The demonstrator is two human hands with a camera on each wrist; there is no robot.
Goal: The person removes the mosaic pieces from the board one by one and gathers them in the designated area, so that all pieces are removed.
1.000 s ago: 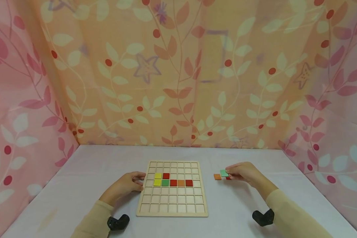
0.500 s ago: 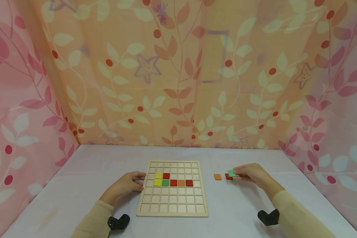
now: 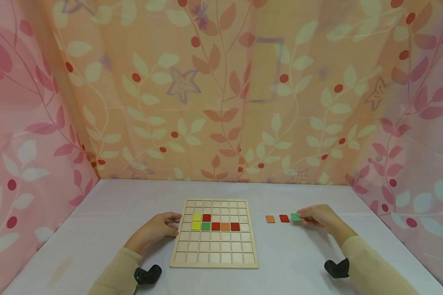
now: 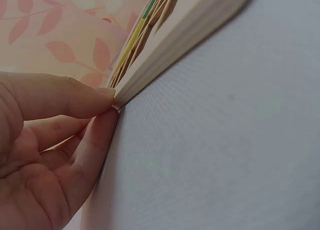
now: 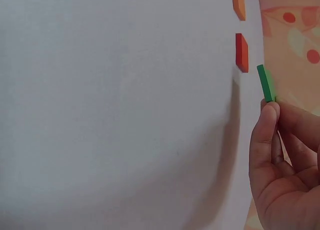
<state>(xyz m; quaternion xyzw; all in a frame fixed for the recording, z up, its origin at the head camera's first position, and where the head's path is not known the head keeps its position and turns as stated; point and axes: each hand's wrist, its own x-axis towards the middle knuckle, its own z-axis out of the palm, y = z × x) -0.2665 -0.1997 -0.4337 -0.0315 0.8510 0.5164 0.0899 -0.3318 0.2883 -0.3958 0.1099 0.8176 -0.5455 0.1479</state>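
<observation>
While the right hand (image 3: 317, 216) pinches a tile (image 3: 295, 217), the relaxed left (image 3: 156, 226) touches gridded wood (image 3: 214, 265).

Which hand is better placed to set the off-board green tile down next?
Right, it seems: the right hand pinches the green tile, near the loose red tile. The left hand touches the left edge of the board, the side away from both tiles.
</observation>
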